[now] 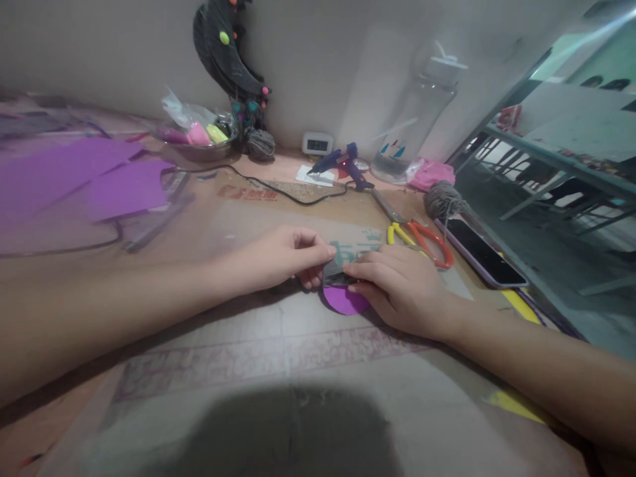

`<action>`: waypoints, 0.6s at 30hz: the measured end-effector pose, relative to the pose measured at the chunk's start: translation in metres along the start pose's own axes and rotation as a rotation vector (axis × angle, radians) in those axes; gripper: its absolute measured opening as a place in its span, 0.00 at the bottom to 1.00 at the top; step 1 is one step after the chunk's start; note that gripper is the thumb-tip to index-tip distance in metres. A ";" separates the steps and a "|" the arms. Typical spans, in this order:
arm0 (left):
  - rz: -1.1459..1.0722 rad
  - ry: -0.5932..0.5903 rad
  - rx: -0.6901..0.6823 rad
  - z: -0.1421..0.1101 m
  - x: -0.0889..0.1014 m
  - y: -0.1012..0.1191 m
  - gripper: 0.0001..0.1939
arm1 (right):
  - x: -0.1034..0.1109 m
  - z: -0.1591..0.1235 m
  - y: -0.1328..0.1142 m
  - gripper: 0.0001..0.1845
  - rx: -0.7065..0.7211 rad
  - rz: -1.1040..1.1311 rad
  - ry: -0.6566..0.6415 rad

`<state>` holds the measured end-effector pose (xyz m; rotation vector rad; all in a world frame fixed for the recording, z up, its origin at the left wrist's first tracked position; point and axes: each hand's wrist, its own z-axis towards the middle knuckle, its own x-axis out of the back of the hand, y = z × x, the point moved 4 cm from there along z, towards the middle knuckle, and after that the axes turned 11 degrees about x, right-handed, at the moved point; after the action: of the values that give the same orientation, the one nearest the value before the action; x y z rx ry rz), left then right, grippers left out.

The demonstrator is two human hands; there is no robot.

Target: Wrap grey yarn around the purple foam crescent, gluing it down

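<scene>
My left hand pinches the left edge of a dark grey, finely ribbed piece, which may be wound yarn. A rounded purple piece, like paper or card, sticks out below it on the near side. From the right, my right hand grips the same grey piece, with fingertips on top and the thumb by the purple edge. My fingers cover part of both pieces. Just beyond my right hand lie scissors with orange and yellow handles.
A blue glue gun with a red light rests at the back, its black cord trailing left. Purple sheets lie left. A bowl, water bottle, grey yarn ball and phone stand around. A dark crescent decoration is behind.
</scene>
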<state>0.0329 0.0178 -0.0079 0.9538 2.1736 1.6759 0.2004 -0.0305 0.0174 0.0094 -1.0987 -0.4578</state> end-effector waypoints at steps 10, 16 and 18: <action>0.006 0.014 0.019 0.000 0.000 0.002 0.15 | 0.000 0.001 -0.001 0.09 -0.003 -0.011 0.002; 0.007 0.006 0.003 0.000 0.000 0.001 0.15 | -0.002 -0.001 0.000 0.08 0.014 -0.017 0.005; 0.011 0.007 -0.004 0.000 0.000 0.001 0.15 | -0.002 -0.002 0.000 0.09 0.017 -0.018 0.010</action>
<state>0.0332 0.0185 -0.0069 0.9614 2.1734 1.6901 0.2013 -0.0300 0.0145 0.0365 -1.0938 -0.4636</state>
